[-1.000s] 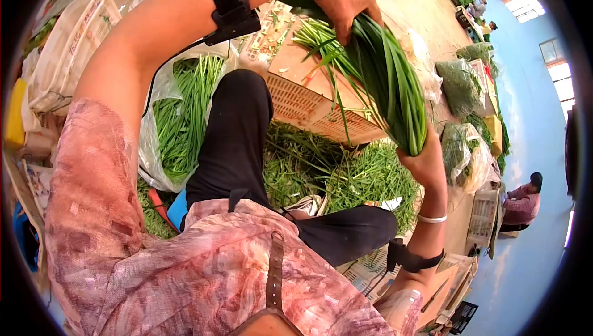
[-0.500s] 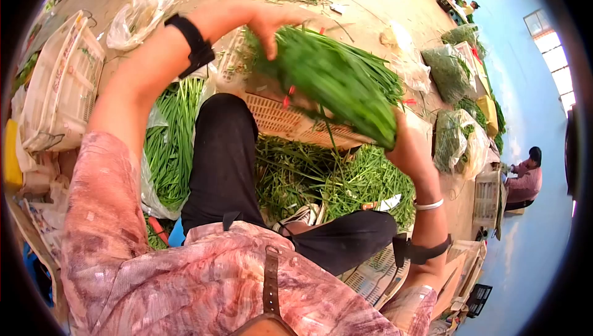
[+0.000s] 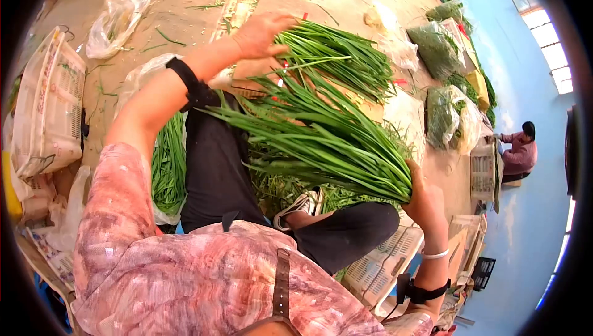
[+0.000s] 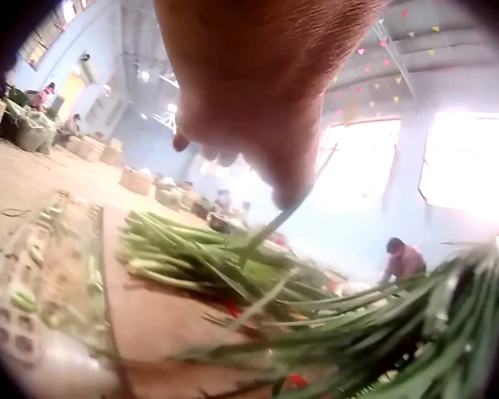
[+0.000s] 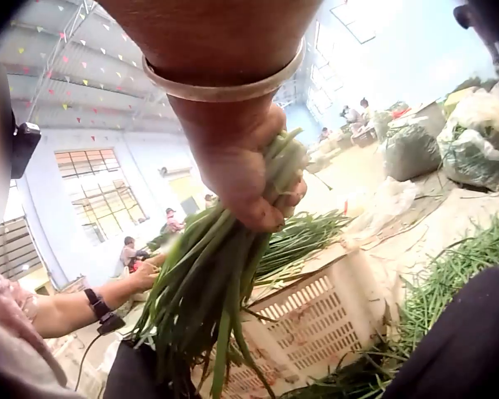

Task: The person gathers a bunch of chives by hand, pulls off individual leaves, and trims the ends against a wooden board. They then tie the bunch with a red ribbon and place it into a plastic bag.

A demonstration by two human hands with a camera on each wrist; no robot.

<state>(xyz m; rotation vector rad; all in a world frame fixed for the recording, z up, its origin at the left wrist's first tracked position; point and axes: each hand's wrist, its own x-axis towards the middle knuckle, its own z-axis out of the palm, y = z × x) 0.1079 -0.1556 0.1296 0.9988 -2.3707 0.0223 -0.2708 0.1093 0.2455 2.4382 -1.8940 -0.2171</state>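
Note:
In the head view my right hand [image 3: 426, 205] grips the stem end of a bunch of garlic chives [image 3: 346, 144], whose long flat leaves fan out to the left over my lap. The right wrist view shows the fingers curled round the pale stems, with the leaves [image 5: 195, 291] hanging down. My left hand [image 3: 262, 36] is above the near end of another chive bunch [image 3: 346, 58], which lies on a board [image 4: 162, 328]. In the left wrist view its fingers point down and a single leaf [image 4: 274, 223] passes at one fingertip. Red strips [image 3: 400, 81] show beside the lying bunch.
The board rests on a slatted plastic crate [image 5: 316, 312] in front of my knees. Loose trimmings [image 5: 457, 291] cover the ground beside it. At left are a bag of chives [image 3: 168, 166] and a white crate [image 3: 49, 107]. Filled bags [image 3: 445, 116] stand along the right; another person [image 3: 520, 153] sits beyond.
My right hand has brought its chive bunch down and closer to my lap, where the leaves have spread. My left hand has come off that bunch, and the lying bunch now shows more fully.

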